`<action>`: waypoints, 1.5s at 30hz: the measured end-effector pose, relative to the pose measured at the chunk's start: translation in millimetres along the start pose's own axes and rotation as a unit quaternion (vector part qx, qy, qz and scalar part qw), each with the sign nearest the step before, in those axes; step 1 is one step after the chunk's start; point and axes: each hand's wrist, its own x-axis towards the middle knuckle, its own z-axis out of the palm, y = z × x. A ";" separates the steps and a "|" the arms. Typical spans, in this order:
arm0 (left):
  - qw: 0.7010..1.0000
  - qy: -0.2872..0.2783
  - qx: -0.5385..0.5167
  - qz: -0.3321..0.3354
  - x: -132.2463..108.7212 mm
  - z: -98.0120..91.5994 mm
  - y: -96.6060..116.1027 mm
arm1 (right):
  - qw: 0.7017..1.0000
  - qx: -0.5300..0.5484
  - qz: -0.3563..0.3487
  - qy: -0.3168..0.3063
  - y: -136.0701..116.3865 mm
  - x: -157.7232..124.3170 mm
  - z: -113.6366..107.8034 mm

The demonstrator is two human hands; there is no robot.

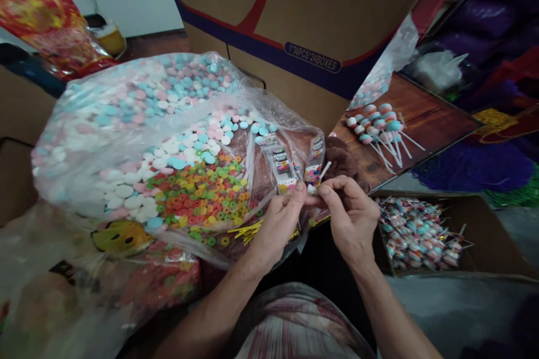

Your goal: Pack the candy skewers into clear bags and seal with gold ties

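Note:
My left hand (280, 220) and my right hand (351, 214) meet fingertip to fingertip, both closed in a pinch. Between them is a small lollipop (312, 188), partly hidden by the fingers, with its white stick (325, 170) slanting up. Just behind the fingertips stands or lies a clear printed bag (315, 158); whether the fingers touch it I cannot tell. A stack of similar printed bags (280, 164) lies beyond my left thumb. Yellow twist ties (246, 231) lie beside my left hand.
Loose ring candies (206, 196) and pastel tablet candies (185, 148) spread from a large plastic bag (84, 140) at left. Unwrapped candy sticks (381, 123) lie on the wooden table (438, 106). An open box (492, 235) holds wrapped lollipops. A large carton (252, 11) stands behind.

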 end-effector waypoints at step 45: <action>0.957 -0.010 0.261 0.124 13.0 -8.6 -22.6 | 0.955 0.210 0.201 -0.052 26.5 -30.2 0.2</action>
